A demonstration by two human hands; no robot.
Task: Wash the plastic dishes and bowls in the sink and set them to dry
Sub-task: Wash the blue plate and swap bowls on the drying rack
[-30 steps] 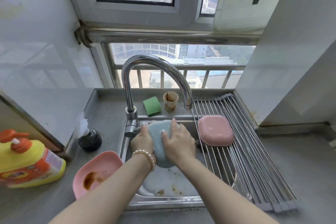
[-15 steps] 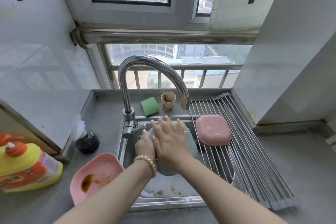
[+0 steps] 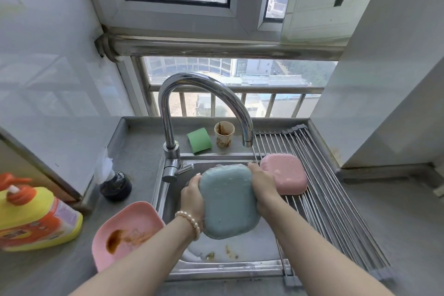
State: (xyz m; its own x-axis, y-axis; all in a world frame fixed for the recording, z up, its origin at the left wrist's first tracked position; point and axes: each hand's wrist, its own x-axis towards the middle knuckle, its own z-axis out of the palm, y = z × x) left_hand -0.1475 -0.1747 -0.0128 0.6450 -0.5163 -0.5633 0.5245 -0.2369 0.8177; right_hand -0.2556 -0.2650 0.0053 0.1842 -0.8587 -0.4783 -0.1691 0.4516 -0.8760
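Note:
A blue-green plastic dish [image 3: 228, 202] hangs upside down over the sink [image 3: 216, 269], wet on its underside. My left hand [image 3: 192, 197] grips its left edge and my right hand [image 3: 263, 182] grips its right edge. A pink dish [image 3: 284, 176] lies face down on the roll-up drying rack [image 3: 336, 211] just right of my right hand. Another pink dish [image 3: 127, 230], smeared with brown sauce, sits on the counter at the sink's left rim.
The chrome tap [image 3: 204, 108] arches over the sink. A green sponge [image 3: 199, 140] and a stained paper cup [image 3: 224, 134] stand behind it. A yellow detergent bottle [image 3: 36, 218] and a black drain plug [image 3: 116, 185] are at left. Food scraps lie in the basin.
My right hand moved off the dish's back to its right edge. The dish was turned and lifted, so that its whole underside faces me, held between both hands.

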